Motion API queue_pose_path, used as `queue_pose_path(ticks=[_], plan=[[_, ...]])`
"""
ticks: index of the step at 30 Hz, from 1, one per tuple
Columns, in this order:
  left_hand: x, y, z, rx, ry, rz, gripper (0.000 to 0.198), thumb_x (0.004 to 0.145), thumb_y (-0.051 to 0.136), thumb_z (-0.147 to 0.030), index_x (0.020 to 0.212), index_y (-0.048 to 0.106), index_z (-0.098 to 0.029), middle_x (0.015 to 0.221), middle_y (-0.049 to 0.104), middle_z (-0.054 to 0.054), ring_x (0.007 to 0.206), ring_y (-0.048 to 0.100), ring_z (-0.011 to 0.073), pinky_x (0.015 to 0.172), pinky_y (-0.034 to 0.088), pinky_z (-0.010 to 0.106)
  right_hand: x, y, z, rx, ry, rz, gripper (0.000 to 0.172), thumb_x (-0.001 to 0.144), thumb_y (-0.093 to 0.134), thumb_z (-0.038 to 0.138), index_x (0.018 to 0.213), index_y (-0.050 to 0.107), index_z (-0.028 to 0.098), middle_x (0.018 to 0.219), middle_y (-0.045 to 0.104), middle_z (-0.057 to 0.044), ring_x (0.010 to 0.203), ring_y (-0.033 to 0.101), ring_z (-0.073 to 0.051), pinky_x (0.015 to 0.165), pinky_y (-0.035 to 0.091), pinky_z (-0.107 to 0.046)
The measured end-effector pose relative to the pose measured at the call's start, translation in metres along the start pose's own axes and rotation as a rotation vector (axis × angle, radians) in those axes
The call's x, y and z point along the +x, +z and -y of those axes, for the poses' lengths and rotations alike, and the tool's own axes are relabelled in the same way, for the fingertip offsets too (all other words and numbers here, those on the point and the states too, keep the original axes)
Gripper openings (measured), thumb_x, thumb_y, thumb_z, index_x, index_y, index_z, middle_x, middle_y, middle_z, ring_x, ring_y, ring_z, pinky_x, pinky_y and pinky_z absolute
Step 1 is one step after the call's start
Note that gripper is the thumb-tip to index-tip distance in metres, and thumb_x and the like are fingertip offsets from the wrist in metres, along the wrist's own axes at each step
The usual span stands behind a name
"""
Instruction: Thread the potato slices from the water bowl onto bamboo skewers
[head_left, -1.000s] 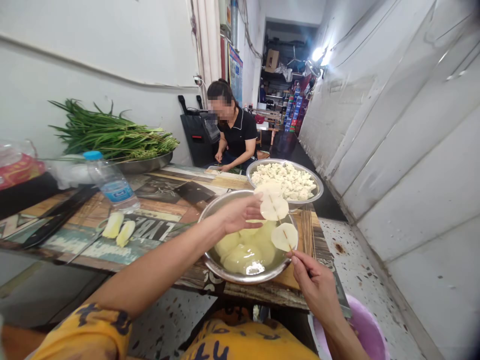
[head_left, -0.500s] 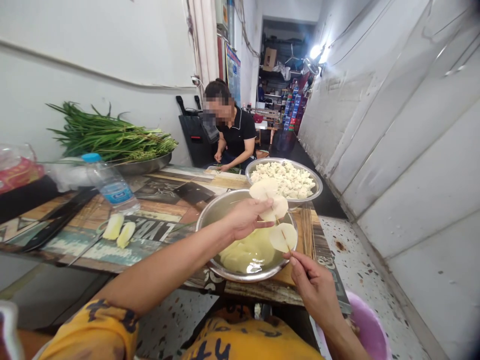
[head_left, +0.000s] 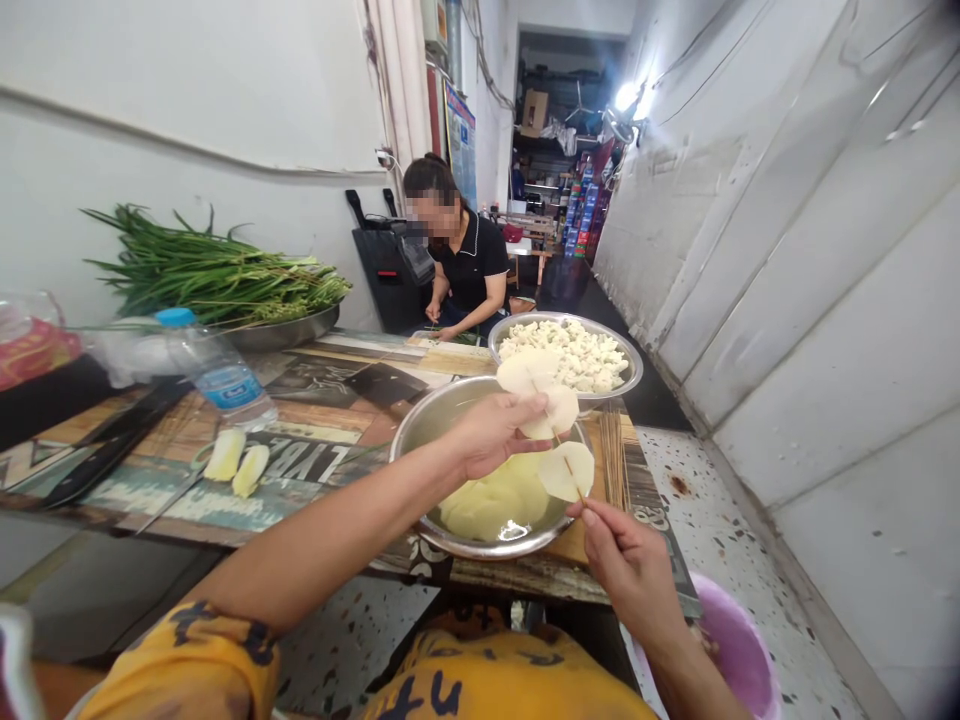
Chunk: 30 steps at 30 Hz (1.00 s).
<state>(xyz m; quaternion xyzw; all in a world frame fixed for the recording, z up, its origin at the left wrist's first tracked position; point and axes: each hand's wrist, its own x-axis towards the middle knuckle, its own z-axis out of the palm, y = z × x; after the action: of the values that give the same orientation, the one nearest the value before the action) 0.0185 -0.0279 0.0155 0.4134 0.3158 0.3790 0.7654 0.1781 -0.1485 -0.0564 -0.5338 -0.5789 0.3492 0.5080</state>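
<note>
Several thin, pale potato slices (head_left: 566,471) are threaded on a thin wooden skewer (head_left: 580,494). My right hand (head_left: 634,560) pinches the skewer's near end between thumb and fingers. Further up, my left hand (head_left: 499,430) grips the middle potato slice (head_left: 559,412), and another slice (head_left: 528,371) sits beyond it at the far end. Below both hands stands a metal bowl (head_left: 405,440) with more pale yellow slices (head_left: 487,505) in water.
Behind stands a bowl of cauliflower pieces (head_left: 570,352). Loose skewers (head_left: 615,460) lie on a board at right. To the left are a water bottle (head_left: 232,385), a knife (head_left: 97,465), cut vegetable stalks (head_left: 236,460) and a pan of greens (head_left: 225,280). Another person (head_left: 465,260) sits opposite.
The nearest slice has turned slightly on the skewer. Both hands keep their grips in almost the same place, and the view has shifted a little.
</note>
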Motion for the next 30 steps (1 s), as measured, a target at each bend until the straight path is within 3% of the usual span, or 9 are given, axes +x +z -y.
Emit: queue_pose_path(ticks=[2,7,10,15,18,22,27,30], plan=[[-0.001,0.0,0.001,0.013,0.0,0.008,0.024,0.077,0.066,-0.03,0.087,0.069,-0.009,0.088,0.069,0.012,0.08,0.066,0.0175,0.073,0.052,0.028,-0.001,0.001,-0.002,0.064,0.045,0.004,0.034,0.089,0.048,0.039,0.101,0.067,0.013,0.048,0.033,0.006,0.04,0.029,-0.009,0.037,0.026,-0.02],[-0.001,-0.004,0.002,0.045,-0.004,0.014,0.023,0.08,0.063,-0.029,0.089,0.068,-0.009,0.085,0.069,0.011,0.08,0.065,0.0168,0.069,0.051,0.025,-0.002,0.003,-0.004,0.005,-0.017,-0.04,0.031,0.087,0.052,0.038,0.097,0.07,0.014,0.047,0.037,0.005,0.041,0.034,-0.009,0.037,0.028,-0.02],[0.001,-0.005,0.003,0.033,-0.008,0.029,0.022,0.081,0.061,-0.029,0.091,0.067,-0.01,0.087,0.069,0.012,0.083,0.065,0.0184,0.072,0.051,0.028,-0.001,0.004,-0.004,0.03,-0.003,-0.024,0.034,0.089,0.05,0.037,0.102,0.069,0.013,0.046,0.038,0.005,0.039,0.034,-0.009,0.036,0.028,-0.02],[-0.004,0.001,0.009,-0.057,-0.046,0.07,0.028,0.078,0.064,-0.036,0.096,0.066,-0.016,0.1,0.067,0.011,0.087,0.063,0.0197,0.077,0.05,0.037,0.008,0.008,-0.002,-0.113,-0.094,-0.156,0.032,0.088,0.05,0.036,0.098,0.07,0.013,0.044,0.043,0.004,0.041,0.043,-0.012,0.038,0.033,-0.021],[-0.01,0.007,0.016,0.041,-0.041,0.107,0.027,0.075,0.067,-0.037,0.085,0.068,-0.012,0.085,0.068,0.009,0.074,0.062,0.0151,0.073,0.049,0.031,0.015,0.011,0.003,-0.207,-0.149,-0.172,0.031,0.088,0.049,0.033,0.094,0.071,0.013,0.045,0.045,0.003,0.045,0.048,-0.013,0.041,0.037,-0.021],[-0.01,0.011,0.025,0.121,0.042,0.051,0.028,0.071,0.068,-0.037,0.069,0.066,-0.01,0.066,0.063,0.004,0.06,0.057,0.0116,0.063,0.047,0.026,0.019,0.012,0.006,-0.258,-0.195,-0.141,0.029,0.088,0.049,0.031,0.089,0.072,0.013,0.051,0.051,0.001,0.048,0.051,-0.013,0.046,0.04,-0.022],[-0.006,0.009,0.028,0.132,0.106,-0.079,0.026,0.066,0.072,-0.035,0.071,0.069,-0.009,0.068,0.065,0.004,0.062,0.055,0.0107,0.063,0.046,0.023,0.016,0.011,0.002,-0.23,-0.151,-0.097,0.029,0.089,0.048,0.032,0.091,0.07,0.013,0.052,0.051,0.001,0.049,0.05,-0.013,0.045,0.039,-0.022],[-0.006,0.009,0.026,0.107,0.076,-0.072,0.028,0.065,0.073,-0.035,0.073,0.069,-0.009,0.072,0.066,0.006,0.066,0.057,0.0122,0.066,0.047,0.025,0.014,0.01,0.002,-0.246,-0.159,-0.062,0.03,0.09,0.047,0.031,0.094,0.069,0.012,0.047,0.043,0.003,0.048,0.048,-0.013,0.043,0.035,-0.022]])
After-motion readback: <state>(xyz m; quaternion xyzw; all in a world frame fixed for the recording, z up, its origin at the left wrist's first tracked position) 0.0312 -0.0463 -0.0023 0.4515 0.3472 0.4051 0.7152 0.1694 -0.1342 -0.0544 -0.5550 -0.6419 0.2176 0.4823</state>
